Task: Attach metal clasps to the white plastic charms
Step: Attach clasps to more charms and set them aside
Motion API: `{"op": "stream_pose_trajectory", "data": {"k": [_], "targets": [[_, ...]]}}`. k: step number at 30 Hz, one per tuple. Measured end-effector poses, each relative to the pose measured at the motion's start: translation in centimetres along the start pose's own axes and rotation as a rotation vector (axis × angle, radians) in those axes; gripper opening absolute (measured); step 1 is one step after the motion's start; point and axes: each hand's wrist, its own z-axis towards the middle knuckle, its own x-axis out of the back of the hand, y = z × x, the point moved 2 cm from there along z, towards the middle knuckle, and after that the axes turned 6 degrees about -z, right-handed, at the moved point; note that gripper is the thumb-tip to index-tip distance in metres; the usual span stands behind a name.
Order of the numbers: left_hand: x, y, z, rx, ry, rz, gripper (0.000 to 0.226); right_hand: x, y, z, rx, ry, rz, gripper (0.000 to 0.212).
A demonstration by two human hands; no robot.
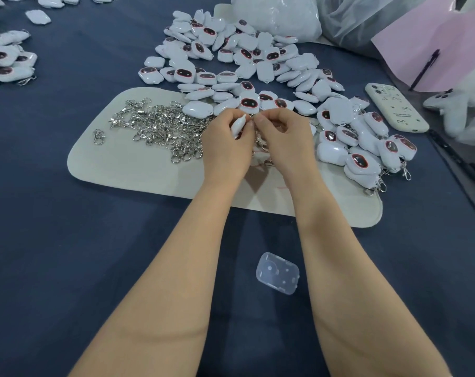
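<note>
Between left fingers (228,114), one white charm (237,127).

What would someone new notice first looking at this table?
The big heap of white charms sprawls across the far middle, and the glittering pile of metal clasps lies on the beige mat. At centre, the left hand holds one charm while the right hand pinches at its top.

No text, brand or number legible anywhere. Cream phone case (396,107), toward the right edge of the table (67,240): small dark printed marks on its back, 1 row possibly lettering, too small and blurred to read. White charms (246,53), heaped toward the far edge: dark face panels rimmed red, no characters made out. Clear plastic tray (277,273), near edge: moulded shapes only.
</note>
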Motion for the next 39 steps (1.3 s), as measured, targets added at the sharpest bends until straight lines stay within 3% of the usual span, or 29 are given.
{"op": "stream_pose_trajectory", "data": {"k": [13, 39], "targets": [[0.11, -0.02, 0.0, 0.0, 0.039, 0.063, 0.013, -0.55, -0.36, -0.67, 0.26, 0.084, -0.248, 0.009], [0.09, -0.02, -0.01, -0.041, 0.03, 0.122, 0.012, -0.57, 0.05, -0.32, 0.218, 0.054, -0.23, 0.007]]}}
